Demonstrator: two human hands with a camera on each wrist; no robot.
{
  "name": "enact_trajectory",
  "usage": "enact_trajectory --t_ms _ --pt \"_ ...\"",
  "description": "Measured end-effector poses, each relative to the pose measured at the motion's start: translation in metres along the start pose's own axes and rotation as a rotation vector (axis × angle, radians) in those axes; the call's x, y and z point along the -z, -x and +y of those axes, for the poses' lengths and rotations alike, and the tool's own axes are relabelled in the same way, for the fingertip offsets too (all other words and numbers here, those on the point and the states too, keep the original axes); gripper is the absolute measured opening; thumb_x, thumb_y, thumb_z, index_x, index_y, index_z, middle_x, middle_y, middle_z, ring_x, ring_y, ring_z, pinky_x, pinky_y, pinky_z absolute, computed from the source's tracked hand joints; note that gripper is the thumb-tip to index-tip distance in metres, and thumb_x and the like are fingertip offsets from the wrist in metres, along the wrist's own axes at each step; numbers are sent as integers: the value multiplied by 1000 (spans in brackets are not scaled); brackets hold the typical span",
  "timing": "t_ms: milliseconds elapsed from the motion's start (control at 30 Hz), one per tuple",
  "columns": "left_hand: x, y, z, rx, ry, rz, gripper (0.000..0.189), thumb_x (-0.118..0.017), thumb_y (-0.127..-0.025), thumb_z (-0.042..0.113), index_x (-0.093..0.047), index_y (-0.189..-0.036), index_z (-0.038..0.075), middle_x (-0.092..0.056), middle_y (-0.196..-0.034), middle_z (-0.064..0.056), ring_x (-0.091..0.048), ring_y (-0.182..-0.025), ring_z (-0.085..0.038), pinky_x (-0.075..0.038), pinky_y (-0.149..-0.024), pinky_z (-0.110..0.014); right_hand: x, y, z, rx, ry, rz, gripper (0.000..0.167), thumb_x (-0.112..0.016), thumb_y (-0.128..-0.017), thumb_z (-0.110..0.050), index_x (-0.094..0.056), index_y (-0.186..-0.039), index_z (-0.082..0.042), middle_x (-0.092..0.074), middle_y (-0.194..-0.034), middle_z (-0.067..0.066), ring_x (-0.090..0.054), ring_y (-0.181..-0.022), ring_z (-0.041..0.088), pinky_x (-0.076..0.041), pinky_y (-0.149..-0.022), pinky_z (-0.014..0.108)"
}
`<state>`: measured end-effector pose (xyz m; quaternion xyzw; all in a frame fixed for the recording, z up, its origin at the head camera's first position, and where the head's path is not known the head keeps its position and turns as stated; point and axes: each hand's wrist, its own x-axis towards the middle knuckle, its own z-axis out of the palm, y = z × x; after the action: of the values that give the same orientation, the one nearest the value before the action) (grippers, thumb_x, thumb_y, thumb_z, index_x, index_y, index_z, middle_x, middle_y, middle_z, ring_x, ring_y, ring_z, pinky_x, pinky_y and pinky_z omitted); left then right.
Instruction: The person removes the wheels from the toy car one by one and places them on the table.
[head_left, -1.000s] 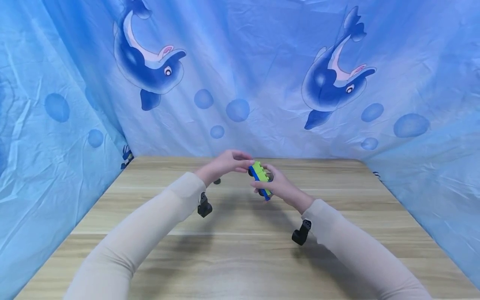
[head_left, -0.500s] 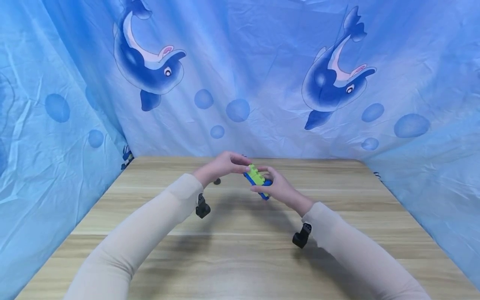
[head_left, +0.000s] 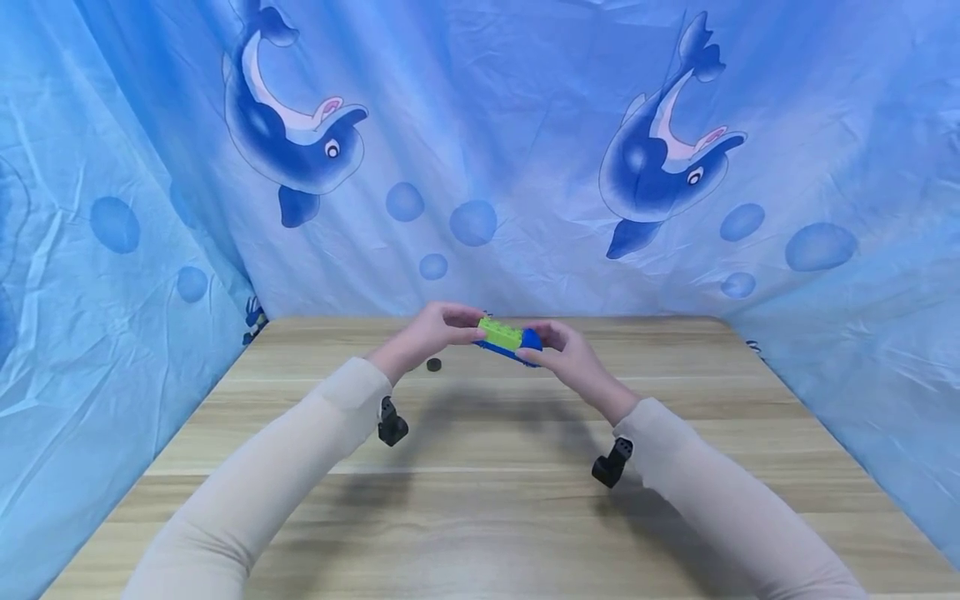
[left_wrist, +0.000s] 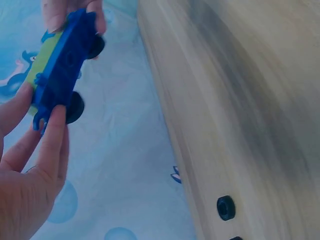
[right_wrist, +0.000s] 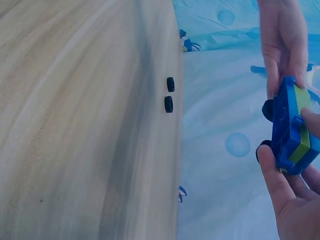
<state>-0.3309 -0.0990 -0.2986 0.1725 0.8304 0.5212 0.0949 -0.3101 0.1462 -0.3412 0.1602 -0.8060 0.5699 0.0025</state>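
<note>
Above the far part of the table, both hands hold a toy car (head_left: pixel 501 333) built of bricks, with a lime green brick row on a blue base. My left hand (head_left: pixel 427 335) pinches its left end between thumb and fingers. At the other end, beside a rounded blue brick (head_left: pixel 531 339), my right hand (head_left: pixel 573 362) grips it. Black wheels (left_wrist: pixel 75 107) show on the car's far side, while bare blue pegs (left_wrist: pixel 40 79) stick out on the other. Its underside (right_wrist: pixel 283 120) faces the wrist cameras.
Two loose black wheels (right_wrist: pixel 169 104) lie on the wooden table (head_left: pixel 480 500) near its far edge, by the left hand; that hand partly hides one in the head view. A blue dolphin-print curtain (head_left: pixel 525 150) hangs behind the table and along its sides.
The toy car has turned from a steep slant to nearly level and risen slightly. My left hand has shifted left, and my right hand has moved a little up and right.
</note>
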Motion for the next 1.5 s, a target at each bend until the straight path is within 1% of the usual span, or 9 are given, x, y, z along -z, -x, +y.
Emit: enact_trajectory --t_ms 167,400,533,633,767,933,1133,1367,1500 --pt "-4 1 -7 -18 17 84 45 -73 -88 22 -61 -129 10 -66 -122 -9 -62 -113 -22 -50 -100 -39 1 -3 -3 -45 -55 24 53 -65 -92 -41 -55 -132 -8 -60 -126 15 -60 -110 24 -54 -95 41" --pt "-12 6 -14 -21 61 174 45 -74 -87 20 -61 -129 11 -66 -124 -8 -60 -118 -23 -48 -104 -41 3 -4 0 -169 -268 -5 62 -56 -96 -46 -48 -136 2 -58 -125 20 -64 -106 24 -55 -95 38" --pt "-17 7 -19 -35 68 194 47 -74 -86 19 -60 -130 11 -63 -129 -7 -55 -124 -24 -45 -106 -41 3 -2 -1 -234 -353 -43 65 -54 -97 -46 -46 -135 6 -64 -114 21 -69 -96 24 -56 -92 37" --pt "-21 7 -23 -40 66 202 48 -75 -85 20 -60 -130 12 -62 -131 -6 -52 -128 -22 -43 -109 -41 2 -2 -2 -258 -427 -67 62 -57 -97 -42 -47 -133 8 -67 -109 19 -71 -91 22 -56 -91 36" --pt "-24 7 -29 -46 100 209 48 -76 -84 17 -61 -129 12 -63 -130 -6 -52 -127 -22 -43 -109 -41 0 -4 -2 -291 -532 -73 57 -62 -96 -31 -45 -134 9 -64 -116 18 -71 -94 23 -56 -92 36" --pt "-28 6 -34 -51 136 226 47 -76 -83 14 -61 -128 12 -64 -127 -7 -55 -123 -23 -47 -105 -40 -2 -5 0 -339 -615 -29 55 -63 -95 -21 -42 -137 8 -55 -128 22 -70 -97 24 -54 -94 36" --pt "-29 5 -36 -11 171 213 51 -76 -84 15 -57 -132 9 -62 -128 -11 -60 -117 -24 -51 -99 -34 -4 -6 -1 -329 -628 4 54 -60 -97 -17 -40 -139 9 -49 -135 24 -70 -96 22 -55 -92 33" --pt "-27 4 -39 84 426 92 50 -66 -93 21 -50 -135 -3 -59 -126 -22 -66 -106 -24 -54 -94 -31 -3 -3 -5 -314 -584 7 55 -58 -98 -16 -36 -141 10 -47 -138 27 -68 -101 23 -55 -94 33" --pt "-27 4 -39 105 438 70 50 -65 -94 30 -54 -130 -3 -64 -118 -22 -69 -97 -20 -56 -91 -31 -1 -2 -7 -317 -569 4 61 -60 -96 -16 -29 -142 10 -46 -138 28 -66 -106 25 -54 -95 34"
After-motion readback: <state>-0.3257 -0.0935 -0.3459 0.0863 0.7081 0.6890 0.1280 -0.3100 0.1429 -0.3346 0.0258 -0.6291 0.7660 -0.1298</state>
